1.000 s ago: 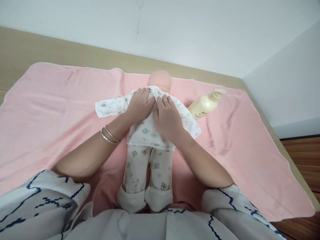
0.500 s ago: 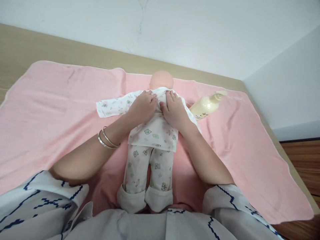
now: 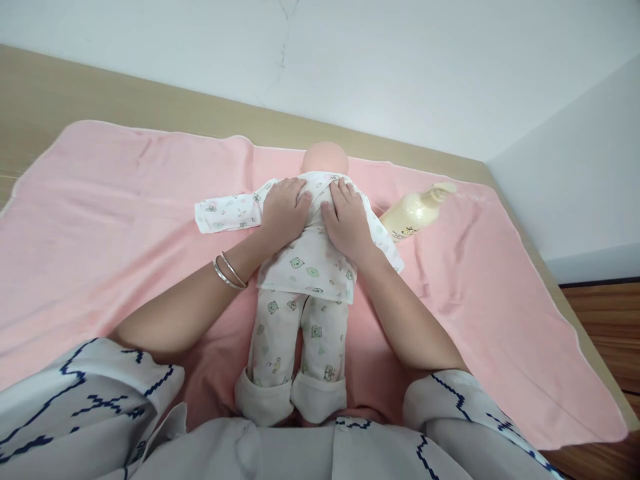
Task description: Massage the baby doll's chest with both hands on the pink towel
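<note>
A baby doll lies on the pink blanket, its bare head pointing away from me. It wears a white printed baby shirt and matching trousers with the cuffs turned up. My left hand, two silver bangles at its wrist, rests flat on the left of the shirt's upper part. On the right of it lies my right hand, fingers stretched toward the collar. Both palms press on the cloth, and neither hand grips anything. One sleeve spreads out to the left; the other runs down to the right.
A pale yellow pump bottle lies tilted on the blanket, right of the doll. The blanket covers a wooden table that meets a white wall at the back. Brown wood boards show at the lower right.
My left hand has shifted slightly left and its fingers have straightened and flattened on the shirt. The shirt's top edge now lies smoother below the head. My right hand has barely moved.
</note>
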`<action>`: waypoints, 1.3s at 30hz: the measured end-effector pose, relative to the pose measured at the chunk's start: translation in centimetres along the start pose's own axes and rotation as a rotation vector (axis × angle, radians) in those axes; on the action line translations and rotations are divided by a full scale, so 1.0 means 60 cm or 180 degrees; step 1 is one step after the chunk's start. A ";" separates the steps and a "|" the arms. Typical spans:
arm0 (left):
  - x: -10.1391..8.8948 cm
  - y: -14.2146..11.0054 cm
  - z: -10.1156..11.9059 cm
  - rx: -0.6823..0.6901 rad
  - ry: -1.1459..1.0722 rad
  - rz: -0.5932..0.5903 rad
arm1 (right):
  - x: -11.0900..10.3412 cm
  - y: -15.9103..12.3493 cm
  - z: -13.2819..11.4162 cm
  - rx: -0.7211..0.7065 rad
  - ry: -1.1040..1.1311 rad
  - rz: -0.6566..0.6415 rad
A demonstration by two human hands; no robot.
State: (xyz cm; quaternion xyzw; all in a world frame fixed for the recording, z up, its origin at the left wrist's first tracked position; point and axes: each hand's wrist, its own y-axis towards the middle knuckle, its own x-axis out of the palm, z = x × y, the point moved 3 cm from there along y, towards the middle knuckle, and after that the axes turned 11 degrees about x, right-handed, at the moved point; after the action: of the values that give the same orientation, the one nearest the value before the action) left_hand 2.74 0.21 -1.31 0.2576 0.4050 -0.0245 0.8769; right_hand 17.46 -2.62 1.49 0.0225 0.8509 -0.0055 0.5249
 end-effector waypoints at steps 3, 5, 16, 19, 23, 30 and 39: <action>0.000 0.000 0.000 -0.0052 -0.0051 0.0008 | -0.017 -0.007 -0.003 -0.0029 0.0083 -0.0047; -0.001 -0.001 0.000 -0.0055 -0.0077 0.0008 | -0.040 -0.029 -0.014 -0.0075 0.0201 0.0029; 0.002 -0.002 -0.004 0.0034 -0.0056 0.0096 | 0.000 -0.040 -0.032 -0.0276 -0.0001 0.0169; 0.002 -0.003 -0.005 0.0029 -0.0070 0.0102 | -0.018 -0.048 -0.037 -0.0314 0.0012 0.0203; 0.002 -0.001 -0.005 -0.0039 -0.0153 0.0086 | -0.056 -0.069 -0.039 -0.0331 -0.0008 0.0793; 0.003 -0.001 -0.004 0.0012 -0.0124 0.0075 | -0.008 -0.048 -0.036 -0.0422 -0.0080 0.0347; 0.001 -0.003 -0.002 0.0036 -0.0005 0.0063 | -0.027 -0.063 -0.039 -0.0486 0.0116 0.0549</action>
State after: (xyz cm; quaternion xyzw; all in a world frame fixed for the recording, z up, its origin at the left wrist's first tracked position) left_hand 2.66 0.11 -1.48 0.2666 0.4016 -0.0183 0.8759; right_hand 15.91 -6.34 3.95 0.0556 0.8531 0.1050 0.5080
